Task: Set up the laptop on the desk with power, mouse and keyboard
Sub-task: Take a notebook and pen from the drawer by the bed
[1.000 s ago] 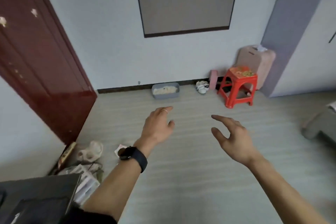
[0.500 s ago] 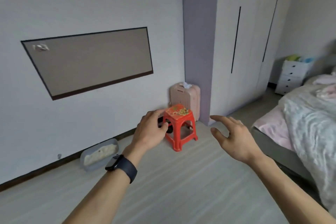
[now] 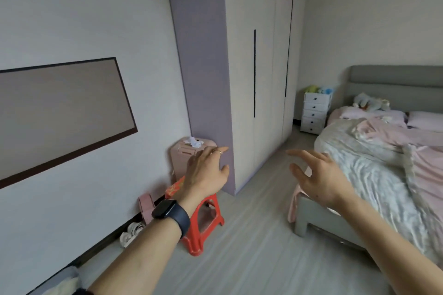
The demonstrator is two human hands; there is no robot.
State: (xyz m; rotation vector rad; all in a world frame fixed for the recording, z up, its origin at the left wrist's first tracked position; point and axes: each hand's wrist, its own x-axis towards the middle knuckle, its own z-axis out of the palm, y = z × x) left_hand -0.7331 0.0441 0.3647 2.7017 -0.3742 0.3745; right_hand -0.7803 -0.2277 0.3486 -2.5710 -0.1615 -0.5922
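No laptop, desk, charger, mouse or keyboard shows in the head view. My left hand (image 3: 206, 173), with a black watch on the wrist and a ring on one finger, is held out in the air with relaxed fingers and holds nothing. My right hand (image 3: 316, 176) is stretched forward at the same height, fingers spread and empty. Both hands hover over the floor between the wall and the bed.
A red plastic stool (image 3: 203, 223) stands under my left forearm, with a pink suitcase (image 3: 182, 158) behind it. A tall wardrobe (image 3: 251, 79) lines the wall. A bed (image 3: 383, 163) fills the right side. A white drawer unit (image 3: 315, 112) stands beyond.
The view has swung to the right, from the door and wall board to the wardrobe and the bed. Both hands stay held out in front, empty.
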